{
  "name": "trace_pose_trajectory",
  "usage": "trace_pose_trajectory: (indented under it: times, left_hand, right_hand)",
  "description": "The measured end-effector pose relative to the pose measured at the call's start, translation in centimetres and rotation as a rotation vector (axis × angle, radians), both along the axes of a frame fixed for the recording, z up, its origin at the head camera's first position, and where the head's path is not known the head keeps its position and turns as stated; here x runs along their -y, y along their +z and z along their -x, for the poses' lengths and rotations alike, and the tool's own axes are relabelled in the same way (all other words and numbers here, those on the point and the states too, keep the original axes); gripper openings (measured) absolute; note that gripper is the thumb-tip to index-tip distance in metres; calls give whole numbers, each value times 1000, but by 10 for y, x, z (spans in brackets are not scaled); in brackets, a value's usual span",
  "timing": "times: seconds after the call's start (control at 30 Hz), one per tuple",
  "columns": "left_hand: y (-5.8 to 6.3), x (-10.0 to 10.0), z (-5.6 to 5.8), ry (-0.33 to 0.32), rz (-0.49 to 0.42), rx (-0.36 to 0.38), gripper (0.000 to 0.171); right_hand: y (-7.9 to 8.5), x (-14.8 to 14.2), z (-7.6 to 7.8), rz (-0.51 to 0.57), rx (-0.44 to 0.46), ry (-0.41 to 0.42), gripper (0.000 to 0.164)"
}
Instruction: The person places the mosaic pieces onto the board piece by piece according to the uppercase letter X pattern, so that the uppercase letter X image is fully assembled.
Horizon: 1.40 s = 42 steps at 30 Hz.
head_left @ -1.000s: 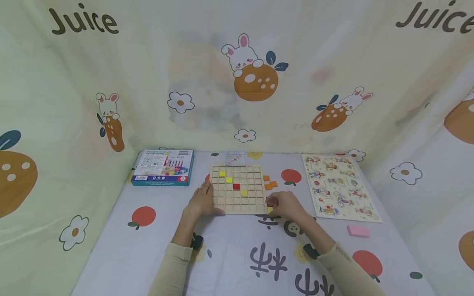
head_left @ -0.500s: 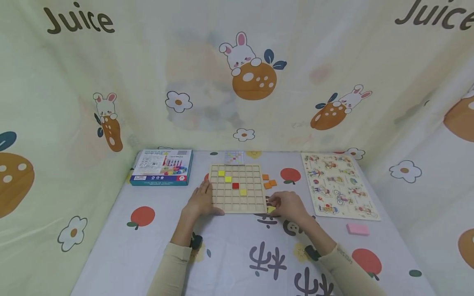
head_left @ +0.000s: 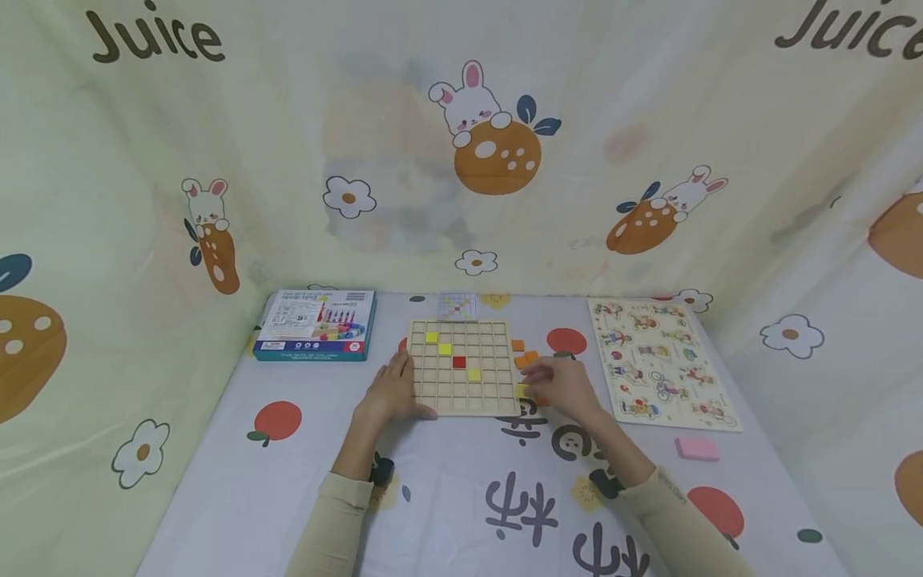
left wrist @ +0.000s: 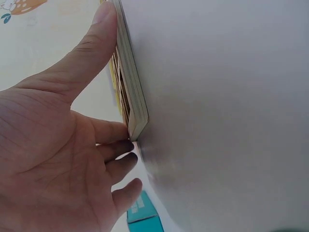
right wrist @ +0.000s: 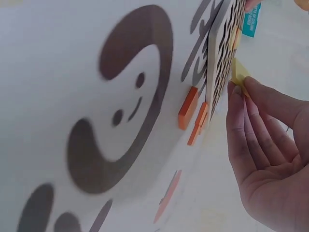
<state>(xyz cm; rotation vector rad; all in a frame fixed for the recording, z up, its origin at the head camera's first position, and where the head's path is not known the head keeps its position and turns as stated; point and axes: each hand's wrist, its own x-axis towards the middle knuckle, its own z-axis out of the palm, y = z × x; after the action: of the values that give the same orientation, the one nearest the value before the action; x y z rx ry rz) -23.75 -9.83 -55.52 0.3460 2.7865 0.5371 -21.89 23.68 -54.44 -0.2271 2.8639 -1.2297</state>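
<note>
Right hand [head_left: 566, 389] pinches yellow tile [head_left: 521, 391] in fingertips — raised, near right edge of board [head_left: 433, 390]. Left hand [head_left: 389, 393] mostly open, grips nothing — touching board's near-left corner. Orange tiles [head_left: 531, 356] right of board.

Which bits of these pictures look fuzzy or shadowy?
Left wrist: the tablecloth lies in smooth grey shade. Right wrist: the dark smiley print has fuzzy edges, the orange tiles look crisper. Head: soft light, no strong glare on the grid board.
</note>
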Motion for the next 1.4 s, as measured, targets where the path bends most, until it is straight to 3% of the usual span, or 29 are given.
trace_pose_trajectory:
  times: [0.3,0.87,1.4]
  left_hand:
    - [2,0,0,-7,17,12,125]
    - [-1,-1,1,8,13,8,127]
    - [4,-1,-3,-5,15,-2,124]
  right_hand:
    - [-6,18,15,88,17,4,30]
    - [-16,48,27,56,79,-5,23]
    - [-19,53,20,30,3,1,20]
